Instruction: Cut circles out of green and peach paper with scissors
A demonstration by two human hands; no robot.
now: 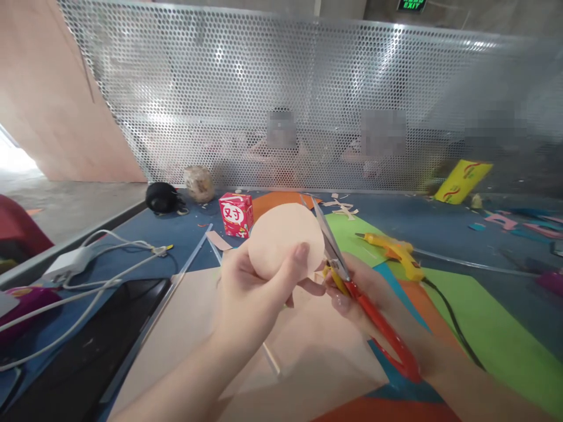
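My left hand [246,299] is closed on a round piece of pale cream paper [281,234], its thumb lying across the front. My right hand [373,299] grips scissors [378,322] with a glossy red handle. Their metal blades point up and away along the right edge of the paper circle. Something yellow shows beside the scissors' pivot, partly hidden by my fingers. Below both hands lies a large sheet of the same pale paper [325,357], with a thin white stick [271,357] on it.
A yellow glue gun [396,252] rests on green sheets [479,316] at right. Behind stand a red-pink box [236,215] and a perforated metal screen [220,88], with people beyond it. A black phone-like slab [97,351] and white cables [109,246] lie at left. Paper scraps [345,210] are scattered behind.
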